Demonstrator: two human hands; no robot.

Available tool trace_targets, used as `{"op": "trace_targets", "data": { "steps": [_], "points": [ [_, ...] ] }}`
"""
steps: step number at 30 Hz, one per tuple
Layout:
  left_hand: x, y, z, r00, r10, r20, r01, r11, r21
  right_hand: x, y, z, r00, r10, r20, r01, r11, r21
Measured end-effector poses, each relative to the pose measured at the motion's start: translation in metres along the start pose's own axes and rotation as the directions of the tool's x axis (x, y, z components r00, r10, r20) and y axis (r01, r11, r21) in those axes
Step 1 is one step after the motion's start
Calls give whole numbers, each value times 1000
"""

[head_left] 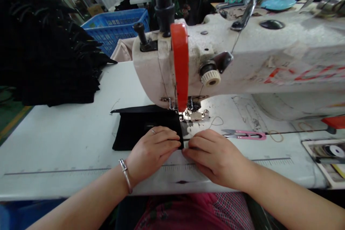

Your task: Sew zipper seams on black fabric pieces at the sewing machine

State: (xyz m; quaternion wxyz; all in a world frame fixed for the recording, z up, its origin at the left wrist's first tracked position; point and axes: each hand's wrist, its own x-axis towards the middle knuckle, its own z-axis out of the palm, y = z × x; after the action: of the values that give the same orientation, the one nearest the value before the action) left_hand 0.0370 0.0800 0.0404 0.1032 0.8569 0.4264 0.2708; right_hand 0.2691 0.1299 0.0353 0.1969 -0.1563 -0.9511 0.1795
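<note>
A black fabric piece (134, 129) with a small label lies flat on the white table (61, 140), its right edge under the presser foot (192, 115) of the sewing machine (242, 57). My left hand (152, 151) rests palm down on the fabric's near right part, fingers pointing right. My right hand (212, 154) lies just to its right, fingertips pinching the fabric's near right corner. The two hands almost touch. A ring and a bracelet are on my left hand and wrist.
Pink thread snips (246, 135) lie right of my right hand. A tall stack of black fabric pieces (45, 54) sits at the table's left back. A blue basket (118, 25) stands behind it. A tray with thread spools (329, 158) is at far right.
</note>
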Motion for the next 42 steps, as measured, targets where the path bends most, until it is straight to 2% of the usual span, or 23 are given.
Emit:
{"op": "trace_targets", "data": {
  "steps": [5, 12, 24, 30, 38, 42],
  "points": [
    [-2, 0, -3, 999, 10, 38, -11, 1000, 10, 1, -1, -1, 999, 45, 10, -45, 998, 39],
    [-4, -10, -5, 996, 39, 85, -38, 999, -13, 3, 0, 1, 999, 32, -9, -32, 999, 33],
    [13, -31, -10, 986, 49, 162, -63, 994, 84, 24, 11, -4, 998, 59, 9, -59, 995, -81],
    [22, -41, -10, 989, 31, 147, -47, 993, 105, 31, 18, -2, 997, 76, 9, -75, 988, -135],
    [31, -52, -7, 999, -6, 45, 0, 991, 132, 34, 26, 7, 991, 124, -55, -134, 964, -231],
    [33, -58, -4, 998, -49, 39, 44, 990, 133, 37, 28, 9, 984, 163, -65, -175, 940, -293]
  ]
}}
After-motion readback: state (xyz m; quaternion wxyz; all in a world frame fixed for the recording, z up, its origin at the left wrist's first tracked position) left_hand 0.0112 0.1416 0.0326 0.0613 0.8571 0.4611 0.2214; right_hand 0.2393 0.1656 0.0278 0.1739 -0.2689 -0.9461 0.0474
